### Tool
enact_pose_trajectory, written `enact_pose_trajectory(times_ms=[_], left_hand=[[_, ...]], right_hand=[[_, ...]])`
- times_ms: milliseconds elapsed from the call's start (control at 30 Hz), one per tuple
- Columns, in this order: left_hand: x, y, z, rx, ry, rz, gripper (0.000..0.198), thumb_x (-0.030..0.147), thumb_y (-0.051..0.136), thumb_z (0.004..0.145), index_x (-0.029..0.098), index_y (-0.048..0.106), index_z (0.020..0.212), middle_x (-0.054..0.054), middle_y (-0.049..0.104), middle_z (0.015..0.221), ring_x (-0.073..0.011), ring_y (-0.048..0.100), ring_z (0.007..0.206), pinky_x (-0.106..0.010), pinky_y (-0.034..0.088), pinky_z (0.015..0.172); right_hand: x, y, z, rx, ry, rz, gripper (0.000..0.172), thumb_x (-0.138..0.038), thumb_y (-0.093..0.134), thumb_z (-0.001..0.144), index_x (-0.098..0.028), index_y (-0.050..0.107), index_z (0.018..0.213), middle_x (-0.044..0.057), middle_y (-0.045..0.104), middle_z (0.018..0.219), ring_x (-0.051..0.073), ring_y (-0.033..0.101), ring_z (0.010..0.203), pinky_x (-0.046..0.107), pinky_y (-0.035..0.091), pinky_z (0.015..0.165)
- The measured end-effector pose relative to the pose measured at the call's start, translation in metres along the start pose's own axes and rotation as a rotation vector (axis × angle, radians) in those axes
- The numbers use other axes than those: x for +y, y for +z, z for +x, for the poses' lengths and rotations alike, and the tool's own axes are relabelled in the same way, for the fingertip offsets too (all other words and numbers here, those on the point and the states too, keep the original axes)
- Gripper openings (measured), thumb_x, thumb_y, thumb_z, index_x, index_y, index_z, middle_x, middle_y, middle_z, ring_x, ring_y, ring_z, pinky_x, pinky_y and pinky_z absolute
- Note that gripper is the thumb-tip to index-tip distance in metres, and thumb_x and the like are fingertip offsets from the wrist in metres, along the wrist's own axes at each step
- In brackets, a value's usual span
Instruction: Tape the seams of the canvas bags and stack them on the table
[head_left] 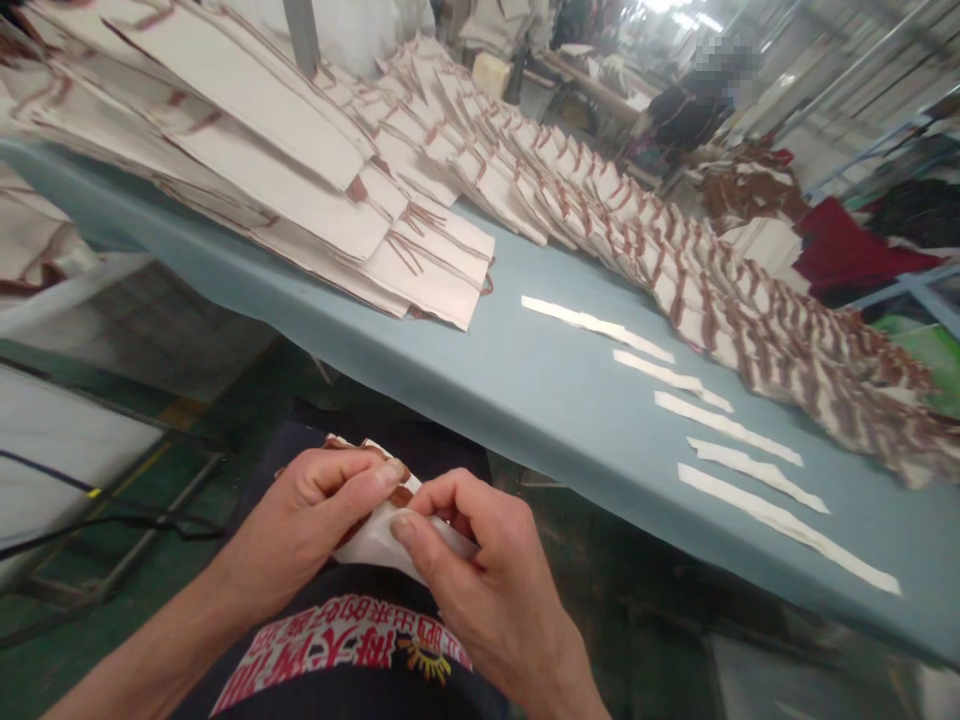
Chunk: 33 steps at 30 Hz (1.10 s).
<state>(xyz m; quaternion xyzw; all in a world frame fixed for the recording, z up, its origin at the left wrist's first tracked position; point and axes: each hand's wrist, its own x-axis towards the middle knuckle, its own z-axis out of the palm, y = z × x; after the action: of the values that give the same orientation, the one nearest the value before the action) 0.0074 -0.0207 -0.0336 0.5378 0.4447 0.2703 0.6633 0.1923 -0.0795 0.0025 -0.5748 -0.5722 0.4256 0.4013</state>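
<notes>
My left hand [330, 510] is closed, thumb against bent fingers, on a small cream fabric piece with brown trim [341, 440]. It is held over my lap, and the hands cover most of it. Close beside it my right hand [480, 550] pinches a white strip [379, 545] between thumb and forefinger. This strip runs under both hands and meets the brown trim. Whether the two are joined cannot be seen. Ahead on the blue-covered table [540, 390] lie several loose white strips [727, 428], roughly side by side.
Flat cream fabric pieces with brown trim [285, 170] are stacked at the table's left. Long overlapping rows of similar brown-edged pieces [570, 190] line its far side. A dark apron with red lettering [352, 640] covers my lap. Another person [679, 110] is in the background.
</notes>
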Motion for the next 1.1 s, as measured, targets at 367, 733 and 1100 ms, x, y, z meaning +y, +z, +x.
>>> enact_pose_trajectory(times_ms=[367,733,1100], left_hand=[[-0.006,-0.004,0.006,-0.133,-0.064,-0.032,0.060,0.067,0.073,0.095,0.024,0.050,0.060,0.007,0.037,0.057,-0.0102,0.030,0.051,-0.022,0.021,0.042],[-0.008,-0.003,0.002,-0.101,-0.032,0.027,0.060,0.065,0.070,0.097,0.024,0.048,0.059,0.007,0.036,0.056,-0.0103,0.029,0.049,-0.024,0.017,0.040],[-0.019,-0.005,0.000,-0.089,-0.104,-0.015,0.069,0.082,0.070,0.096,0.018,0.069,0.069,0.003,0.051,0.064,-0.0125,0.040,0.058,-0.022,0.032,0.049]], right_hand=[[0.007,-0.001,-0.002,-0.025,0.144,0.112,0.020,-0.036,0.073,0.100,-0.022,0.068,0.086,-0.006,0.063,0.069,0.011,0.051,0.059,0.024,0.035,0.056],[0.012,0.007,-0.001,-0.003,0.230,0.100,0.018,-0.037,0.070,0.095,-0.024,0.064,0.085,-0.006,0.058,0.067,0.012,0.048,0.056,0.024,0.032,0.052],[0.016,0.007,0.001,-0.035,0.281,0.136,0.018,-0.039,0.069,0.093,-0.025,0.060,0.085,-0.007,0.058,0.068,0.012,0.048,0.058,0.025,0.034,0.054]])
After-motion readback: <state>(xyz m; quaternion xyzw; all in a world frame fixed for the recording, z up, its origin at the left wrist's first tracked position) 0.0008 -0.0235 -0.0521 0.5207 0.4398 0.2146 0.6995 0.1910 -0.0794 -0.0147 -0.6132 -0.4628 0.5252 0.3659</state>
